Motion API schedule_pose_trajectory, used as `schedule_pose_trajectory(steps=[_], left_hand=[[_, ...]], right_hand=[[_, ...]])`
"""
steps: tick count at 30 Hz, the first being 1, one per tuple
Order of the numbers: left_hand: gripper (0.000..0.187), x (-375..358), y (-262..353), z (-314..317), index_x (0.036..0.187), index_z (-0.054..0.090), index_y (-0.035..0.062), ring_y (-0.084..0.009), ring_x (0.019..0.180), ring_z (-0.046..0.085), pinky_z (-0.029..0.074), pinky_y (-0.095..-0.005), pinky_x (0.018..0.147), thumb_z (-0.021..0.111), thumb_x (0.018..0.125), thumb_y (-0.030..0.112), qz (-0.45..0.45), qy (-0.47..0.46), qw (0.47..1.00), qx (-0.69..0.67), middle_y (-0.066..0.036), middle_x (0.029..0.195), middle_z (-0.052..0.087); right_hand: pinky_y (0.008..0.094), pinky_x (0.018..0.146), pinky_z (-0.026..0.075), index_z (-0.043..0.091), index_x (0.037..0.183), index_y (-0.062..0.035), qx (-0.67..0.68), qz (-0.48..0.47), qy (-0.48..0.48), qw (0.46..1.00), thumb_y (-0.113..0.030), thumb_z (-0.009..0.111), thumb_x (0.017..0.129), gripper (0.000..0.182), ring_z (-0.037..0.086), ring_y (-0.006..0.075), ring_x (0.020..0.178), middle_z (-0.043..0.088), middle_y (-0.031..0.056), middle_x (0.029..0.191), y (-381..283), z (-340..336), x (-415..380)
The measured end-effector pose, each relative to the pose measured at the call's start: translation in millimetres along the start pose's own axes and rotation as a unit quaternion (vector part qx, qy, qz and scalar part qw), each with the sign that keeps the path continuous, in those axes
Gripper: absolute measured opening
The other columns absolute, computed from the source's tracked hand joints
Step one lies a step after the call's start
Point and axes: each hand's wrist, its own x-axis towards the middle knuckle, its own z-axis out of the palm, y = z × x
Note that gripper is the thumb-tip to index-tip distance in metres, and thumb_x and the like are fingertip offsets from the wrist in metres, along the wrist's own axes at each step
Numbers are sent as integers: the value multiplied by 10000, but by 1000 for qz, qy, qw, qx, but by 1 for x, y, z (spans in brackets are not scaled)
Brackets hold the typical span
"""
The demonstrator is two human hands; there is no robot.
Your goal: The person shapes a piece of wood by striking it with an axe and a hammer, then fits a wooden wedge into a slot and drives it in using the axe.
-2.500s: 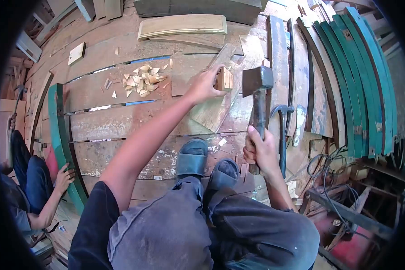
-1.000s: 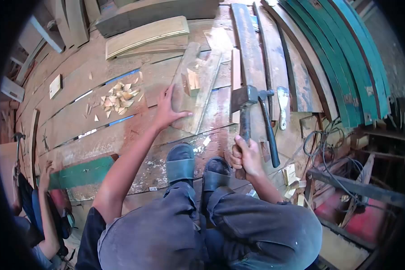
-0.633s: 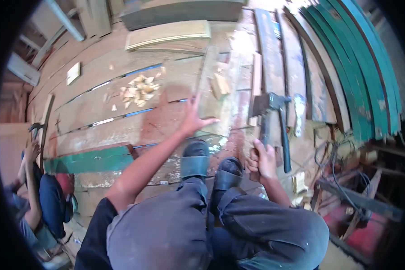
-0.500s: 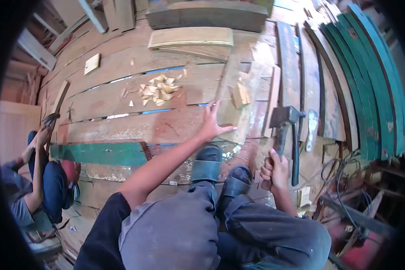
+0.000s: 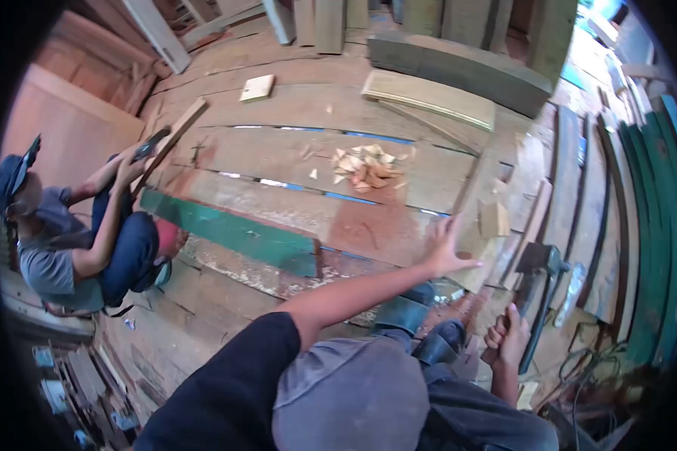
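Observation:
My left hand (image 5: 450, 248) is spread open at the near edge of a pale board (image 5: 470, 263) on the plank floor, with nothing in its grasp. A small wood block (image 5: 493, 219) rests on that board, just right of my fingers. At the lower right my right hand (image 5: 508, 335) is wrapped round the handle of a hatchet-like tool, its dark metal head (image 5: 538, 258) raised beyond my fist. A second dark bar (image 5: 540, 323) runs down beside the handle; whether it belongs to the tool I cannot tell. Wood chips (image 5: 368, 167) lie in a heap beyond my left arm.
A co-worker (image 5: 90, 233) squats at the left, holding a tool against a wood strip (image 5: 174, 139). A green board (image 5: 233, 231) lies between us. A thick beam (image 5: 459, 68) is at the back; long planks (image 5: 564, 188), green boards (image 5: 654, 225) and cables (image 5: 590, 368) are at the right.
The view has swung left, so the scene sits further right and more of the co-worker shows. My left hand stays spread by the board, and my right hand still grips the tool.

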Motion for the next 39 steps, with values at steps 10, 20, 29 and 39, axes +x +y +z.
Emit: schedule_pose_trajectory(steps=[10, 20, 29, 39], left_hand=[[992, 66, 62, -26, 1448, 301, 170, -365, 1289, 368, 341, -492, 1064, 850, 628, 278, 177, -71, 981, 46, -163, 1402, 384], [769, 144, 95, -104, 1363, 395, 48, -338, 1215, 498, 387, -394, 1054, 780, 729, 252, 261, -216, 934, 111, -195, 1318, 500], [711, 204, 147, -174, 1256, 482, 58, -351, 1085, 577, 468, -428, 919, 830, 687, 304, 142, -487, 690, 516, -176, 1177, 598], [676, 263, 142, -106, 1206, 494, 24, -324, 1066, 600, 477, -395, 935, 826, 662, 252, 212, -235, 881, 352, -179, 1130, 621]], right_hand=[[239, 316, 187, 345, 774, -134, -5, -2, -25, 1000, -301, 504, 1000, 323, 260, 60, 356, 274, -45, 525, 1, -18, 6], [232, 355, 281, 444, 783, -112, -94, -93, 71, 989, -266, 550, 980, 271, 369, 60, 421, 390, -41, 570, 17, -19, 35], [428, 1087, 320, 528, 1275, 31, -283, -270, -66, 918, -231, 499, 974, 401, 560, 350, 1169, 609, 238, 1208, 53, 20, 87], [564, 1128, 259, 474, 1244, 67, -389, -446, -67, 803, -92, 621, 817, 479, 515, 415, 1198, 514, 293, 1299, 92, 6, 107]])
